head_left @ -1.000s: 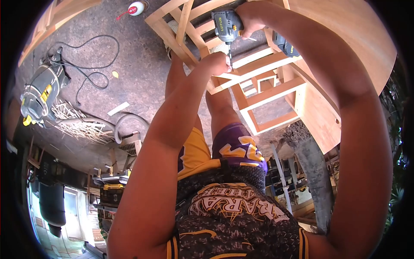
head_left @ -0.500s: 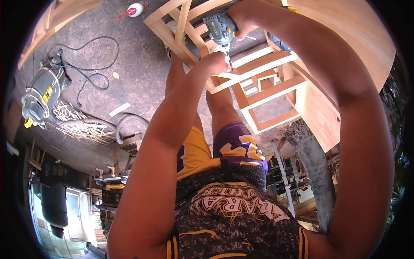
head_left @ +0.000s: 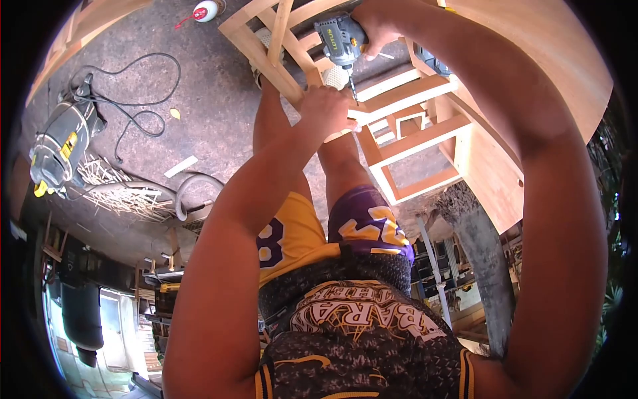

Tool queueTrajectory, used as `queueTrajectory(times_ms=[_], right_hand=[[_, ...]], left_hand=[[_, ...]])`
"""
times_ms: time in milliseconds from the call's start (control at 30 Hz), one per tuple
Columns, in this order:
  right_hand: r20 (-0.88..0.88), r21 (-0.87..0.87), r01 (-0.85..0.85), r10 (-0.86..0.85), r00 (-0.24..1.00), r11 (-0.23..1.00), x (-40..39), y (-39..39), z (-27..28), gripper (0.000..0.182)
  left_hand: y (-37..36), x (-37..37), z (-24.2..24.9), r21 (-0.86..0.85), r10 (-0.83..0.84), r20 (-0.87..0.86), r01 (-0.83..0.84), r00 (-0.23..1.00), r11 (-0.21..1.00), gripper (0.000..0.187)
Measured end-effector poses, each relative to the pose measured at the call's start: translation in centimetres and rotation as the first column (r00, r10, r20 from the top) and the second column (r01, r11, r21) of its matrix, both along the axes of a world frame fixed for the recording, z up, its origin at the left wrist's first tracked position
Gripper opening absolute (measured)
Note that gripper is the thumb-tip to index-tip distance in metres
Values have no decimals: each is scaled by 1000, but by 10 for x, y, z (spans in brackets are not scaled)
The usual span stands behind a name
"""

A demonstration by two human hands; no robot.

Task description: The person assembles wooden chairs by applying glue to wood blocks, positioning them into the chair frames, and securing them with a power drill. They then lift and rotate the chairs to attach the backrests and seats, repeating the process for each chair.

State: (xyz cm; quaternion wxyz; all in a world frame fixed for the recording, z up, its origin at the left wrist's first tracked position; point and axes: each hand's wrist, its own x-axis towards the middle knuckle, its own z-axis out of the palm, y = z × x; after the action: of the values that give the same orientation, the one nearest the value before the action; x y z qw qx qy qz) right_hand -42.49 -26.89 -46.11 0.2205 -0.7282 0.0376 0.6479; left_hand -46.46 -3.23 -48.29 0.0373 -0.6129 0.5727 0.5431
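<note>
My right hand (head_left: pixel 377 30) is closed around the grip of a grey cordless drill (head_left: pixel 340 41) marked LOTUS. The drill's long bit (head_left: pixel 353 85) points down, its tip at the rail of a light wooden frame (head_left: pixel 412 93). Just left of the bit, my left hand (head_left: pixel 325 112) is wrapped over the corner of that frame, its thumb toward me. Its fingertips are partly hidden by the wood and the hand itself. The frame stands in front of my legs.
A grey and yellow corded machine (head_left: pixel 63 149) lies on the floor at left, with a black cable (head_left: pixel 136 116) and thin wood strips (head_left: pixel 126 196) nearby. A white bottle with red nozzle (head_left: pixel 205 11) stands farther off. Large wooden panels (head_left: pixel 531 60) rise at right; another grey-blue tool (head_left: pixel 432 61) is partly hidden.
My left hand has moved from beside the bit's tip, back and left onto the frame's corner. The drill in my right hand has shifted only slightly.
</note>
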Motion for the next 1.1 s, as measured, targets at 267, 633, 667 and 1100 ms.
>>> queueTrajectory(times_ms=[267, 633, 667, 1100], right_hand=[[5, -5, 7, -7, 1000, 1000, -8, -6, 2, 47], [23, -5, 27, -27, 999, 1000, -14, -5, 16, 46], [22, -6, 27, -27, 999, 1000, -16, -6, 16, 46], [40, 9, 40, -41, 998, 999, -12, 2, 23, 45]], left_hand=[[0, 1, -12, 15, -11, -59, 12, 998, 1000, 64], [-1, -1, -14, 22, 45, -21, -45, 999, 999, 63], [1, 0, -16, -1, 23, -48, -23, 999, 1000, 64], [7, -4, -24, -114, 1, 12, 0, 1000, 994, 57]])
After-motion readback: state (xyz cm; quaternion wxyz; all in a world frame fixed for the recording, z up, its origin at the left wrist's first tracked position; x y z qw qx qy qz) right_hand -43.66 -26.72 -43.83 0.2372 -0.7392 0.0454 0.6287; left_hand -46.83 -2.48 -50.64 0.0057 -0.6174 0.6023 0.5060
